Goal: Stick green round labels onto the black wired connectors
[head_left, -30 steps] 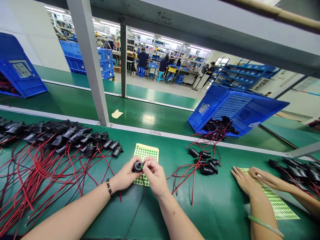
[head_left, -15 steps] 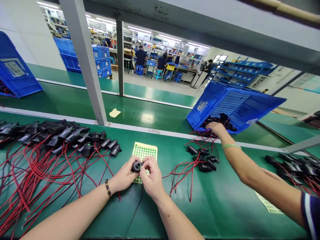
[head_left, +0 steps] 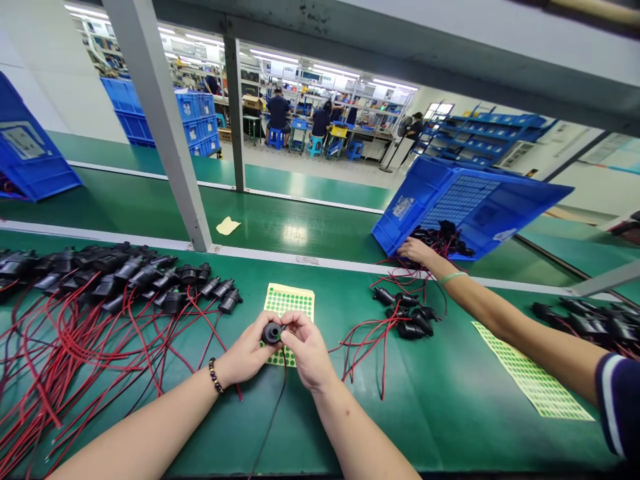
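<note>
A co-worker's hand (head_left: 414, 250) has moved to the blue crate (head_left: 430, 190), while I see the black part (head_left: 272, 333) over the dotted sheet (head_left: 291, 297), back from the tabletop's (head_left: 320, 440) near edge, in the grip of the left hand (head_left: 251, 348), the right hand (head_left: 309, 351) pinched narrow against its side.

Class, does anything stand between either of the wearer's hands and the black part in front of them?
Nothing visible does. The left hand grips the black part directly; the right hand has fingertips at the part's side, where a speck of green shows. The sheet of green dots lies beneath, not between.
</note>
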A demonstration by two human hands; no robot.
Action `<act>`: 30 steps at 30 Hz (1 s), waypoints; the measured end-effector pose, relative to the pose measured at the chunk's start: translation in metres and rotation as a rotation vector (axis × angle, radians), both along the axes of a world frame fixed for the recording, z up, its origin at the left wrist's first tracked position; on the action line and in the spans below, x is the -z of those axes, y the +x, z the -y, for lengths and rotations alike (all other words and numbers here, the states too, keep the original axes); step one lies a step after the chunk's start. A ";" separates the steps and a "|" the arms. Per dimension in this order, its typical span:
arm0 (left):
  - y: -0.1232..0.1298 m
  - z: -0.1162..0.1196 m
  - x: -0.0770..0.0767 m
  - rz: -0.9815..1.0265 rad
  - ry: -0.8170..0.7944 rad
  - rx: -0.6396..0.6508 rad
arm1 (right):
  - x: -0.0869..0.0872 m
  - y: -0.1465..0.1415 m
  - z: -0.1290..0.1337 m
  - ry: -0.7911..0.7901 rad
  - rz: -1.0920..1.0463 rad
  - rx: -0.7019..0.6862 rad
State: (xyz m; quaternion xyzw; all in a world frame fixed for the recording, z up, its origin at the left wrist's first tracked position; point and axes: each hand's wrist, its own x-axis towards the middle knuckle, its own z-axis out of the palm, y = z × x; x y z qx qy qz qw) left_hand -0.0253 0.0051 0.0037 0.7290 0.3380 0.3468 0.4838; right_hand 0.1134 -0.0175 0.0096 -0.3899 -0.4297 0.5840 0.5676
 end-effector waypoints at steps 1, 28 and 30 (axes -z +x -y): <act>0.000 0.000 -0.001 0.001 0.001 0.002 | 0.000 0.001 0.000 0.004 -0.008 -0.010; 0.001 -0.001 0.008 -0.045 0.087 0.015 | 0.009 -0.008 -0.003 -0.101 -0.065 0.005; 0.000 -0.002 0.008 -0.056 0.084 0.018 | 0.009 -0.008 -0.003 -0.102 -0.066 0.001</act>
